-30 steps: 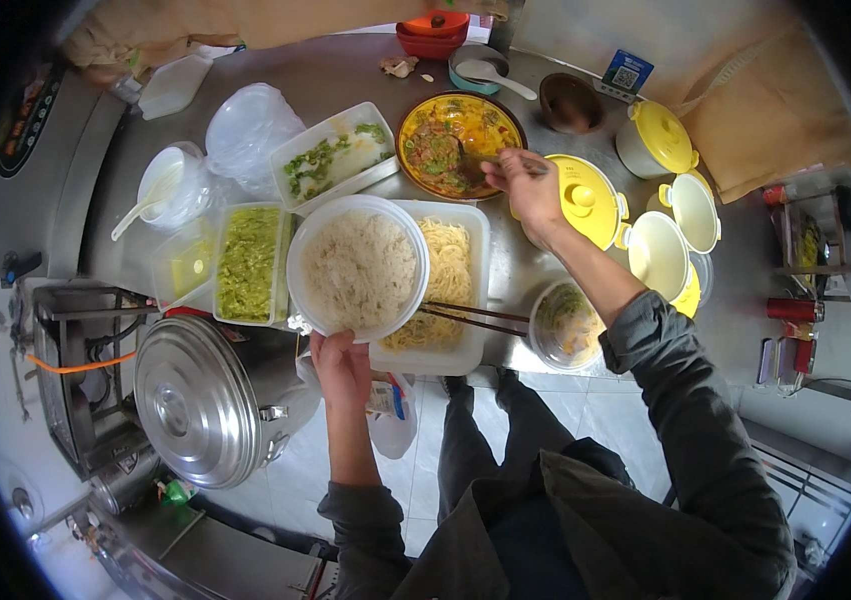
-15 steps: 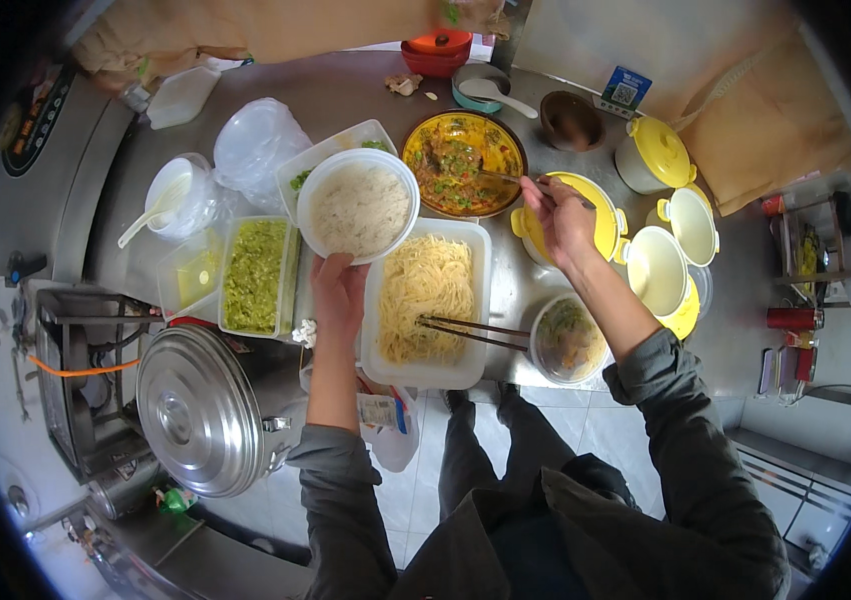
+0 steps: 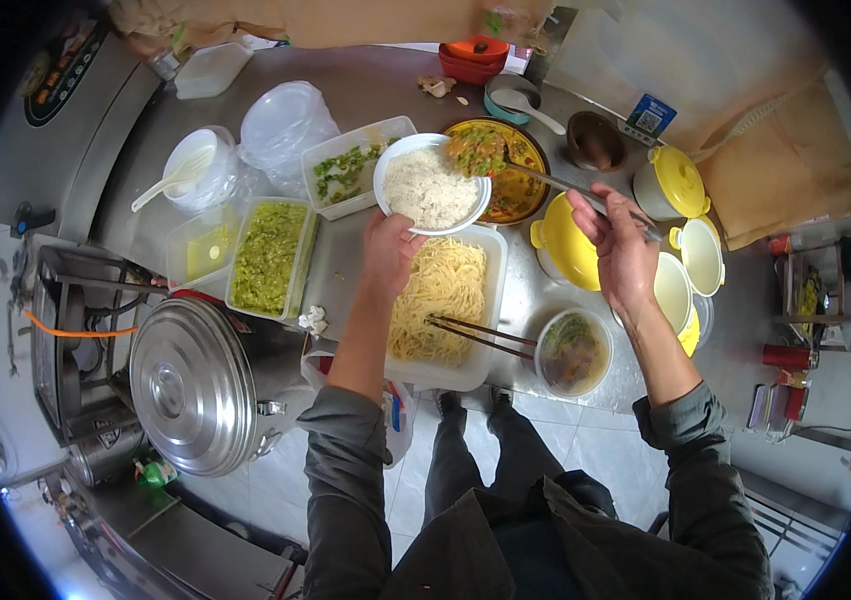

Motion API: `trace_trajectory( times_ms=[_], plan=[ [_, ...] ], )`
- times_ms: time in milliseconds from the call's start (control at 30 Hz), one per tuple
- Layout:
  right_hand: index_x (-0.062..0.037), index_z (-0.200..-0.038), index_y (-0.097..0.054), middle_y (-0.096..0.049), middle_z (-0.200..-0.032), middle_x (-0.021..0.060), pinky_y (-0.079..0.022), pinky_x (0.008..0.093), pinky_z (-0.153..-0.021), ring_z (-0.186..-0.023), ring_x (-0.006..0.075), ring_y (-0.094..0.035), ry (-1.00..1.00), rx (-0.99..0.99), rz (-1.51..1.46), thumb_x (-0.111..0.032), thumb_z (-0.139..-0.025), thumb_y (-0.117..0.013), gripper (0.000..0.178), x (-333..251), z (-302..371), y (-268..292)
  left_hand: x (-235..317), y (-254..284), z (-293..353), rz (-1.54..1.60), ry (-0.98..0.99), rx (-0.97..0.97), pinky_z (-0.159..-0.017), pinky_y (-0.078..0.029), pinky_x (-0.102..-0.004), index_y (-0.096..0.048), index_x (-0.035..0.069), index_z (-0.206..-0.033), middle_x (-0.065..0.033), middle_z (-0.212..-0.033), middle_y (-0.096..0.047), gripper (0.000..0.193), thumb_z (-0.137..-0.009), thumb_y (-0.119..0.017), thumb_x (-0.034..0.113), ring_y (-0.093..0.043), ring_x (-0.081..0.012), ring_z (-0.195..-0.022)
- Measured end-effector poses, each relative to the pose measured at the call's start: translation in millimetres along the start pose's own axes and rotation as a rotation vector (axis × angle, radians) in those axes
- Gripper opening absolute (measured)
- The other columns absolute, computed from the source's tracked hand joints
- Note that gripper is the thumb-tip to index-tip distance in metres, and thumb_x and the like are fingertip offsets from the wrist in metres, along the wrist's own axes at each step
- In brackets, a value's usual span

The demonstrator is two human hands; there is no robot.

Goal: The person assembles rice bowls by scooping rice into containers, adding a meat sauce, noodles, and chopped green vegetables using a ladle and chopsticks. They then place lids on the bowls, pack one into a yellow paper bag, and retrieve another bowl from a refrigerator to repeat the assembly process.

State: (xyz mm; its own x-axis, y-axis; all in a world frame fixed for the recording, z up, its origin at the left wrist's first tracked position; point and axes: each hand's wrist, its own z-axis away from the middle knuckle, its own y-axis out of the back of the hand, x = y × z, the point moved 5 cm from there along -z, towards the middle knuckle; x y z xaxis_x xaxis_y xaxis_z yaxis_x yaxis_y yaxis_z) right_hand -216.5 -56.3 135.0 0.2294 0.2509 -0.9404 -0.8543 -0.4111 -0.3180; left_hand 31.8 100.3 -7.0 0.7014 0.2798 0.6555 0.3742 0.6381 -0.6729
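Note:
My left hand (image 3: 392, 246) grips the near rim of a white plastic bowl of rice (image 3: 432, 188), held above the counter. In my right hand (image 3: 620, 240) is the handle of a metal ladle (image 3: 577, 189). Its head is loaded with a chunky orange and green stew (image 3: 475, 150) and hangs over the far right rim of the bowl. Just behind stands a dark-rimmed yellow dish (image 3: 523, 200) with more of the stew. Beneath the bowl, a white tub (image 3: 490, 262) holds noodles (image 3: 442, 285), with dark chopsticks (image 3: 485, 338) resting in them.
Left of the noodles are a tub of chopped green vegetables (image 3: 270, 257) and a tub of chopped scallions (image 3: 345, 172). A lidded steel pot (image 3: 192, 385) stands at lower left. On the right are a clear-lidded soup bowl (image 3: 572, 352), several yellow pots (image 3: 670, 183) and a brown bowl (image 3: 595, 141).
The ladle has come up out of the stew dish, loaded, and moved left to the rice bowl. My left hand has brought the bowl rightward toward the dish. The view has shifted slightly.

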Motion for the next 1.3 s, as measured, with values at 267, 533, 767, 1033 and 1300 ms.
trace_trajectory(
  times_ms=[267,533,767,1033,1300],
  plan=[
    [0.0054,-0.125,-0.062,-0.069,-0.119,0.0203,-0.054,0.0322,-0.094,-0.111,0.0255,-0.068,0.422,-0.417,0.665,-0.019,-0.104,-0.056,0.033,-11,36,-26,-5,14,24,-0.006,0.092,-0.081,-0.104,-0.049,-0.0493,-0.045,-0.009,-0.134,-0.0217,-0.134,-0.056,0.05,-0.086,-0.048,0.005,-0.058,-0.0355,-0.122],
    [0.0025,-0.125,-0.065,-0.062,-0.133,0.0216,-0.057,0.0346,-0.094,-0.115,0.0305,-0.066,0.911,-0.738,1.007,0.014,-0.079,-0.069,0.048,-2,48,-40,-12,18,27,0.078,0.121,-0.171,-0.113,-0.04,-0.0506,-0.042,-0.009,-0.14,-0.0208,-0.143,-0.05,0.061,-0.081,-0.05,0.006,-0.05,-0.0359,-0.133],
    [0.0084,-0.125,-0.062,-0.066,-0.126,0.0191,-0.055,0.0359,-0.097,-0.108,0.0272,-0.069,0.449,-0.295,0.4,-0.011,-0.101,-0.059,0.031,-10,39,-14,-16,20,24,0.043,0.035,-0.178,-0.113,-0.042,-0.049,-0.044,-0.004,-0.141,-0.0194,-0.141,-0.053,0.064,-0.077,-0.048,0.0,-0.051,-0.0356,-0.132],
    [0.0099,-0.119,-0.06,-0.069,-0.116,0.0216,-0.054,0.0338,-0.097,-0.109,0.0249,-0.067,0.033,0.016,0.247,-0.029,-0.105,-0.053,0.042,42,-58,19,2,51,39,0.231,-0.005,-0.075,-0.117,-0.034,-0.0494,-0.045,0.0,-0.142,-0.0139,-0.142,-0.053,0.071,-0.071,-0.05,0.007,-0.047,-0.0308,-0.136],
    [0.0086,-0.114,-0.062,-0.063,-0.112,0.0331,-0.054,0.0459,-0.085,-0.098,0.0444,-0.065,0.477,-0.38,1.125,-0.015,-0.1,-0.055,0.029,74,-64,-11,40,93,96,0.266,-0.078,-0.01,-0.118,-0.032,-0.0541,-0.043,0.003,-0.147,-0.0146,-0.149,-0.048,0.079,-0.068,-0.05,0.007,-0.043,-0.0348,-0.139]
  ],
)
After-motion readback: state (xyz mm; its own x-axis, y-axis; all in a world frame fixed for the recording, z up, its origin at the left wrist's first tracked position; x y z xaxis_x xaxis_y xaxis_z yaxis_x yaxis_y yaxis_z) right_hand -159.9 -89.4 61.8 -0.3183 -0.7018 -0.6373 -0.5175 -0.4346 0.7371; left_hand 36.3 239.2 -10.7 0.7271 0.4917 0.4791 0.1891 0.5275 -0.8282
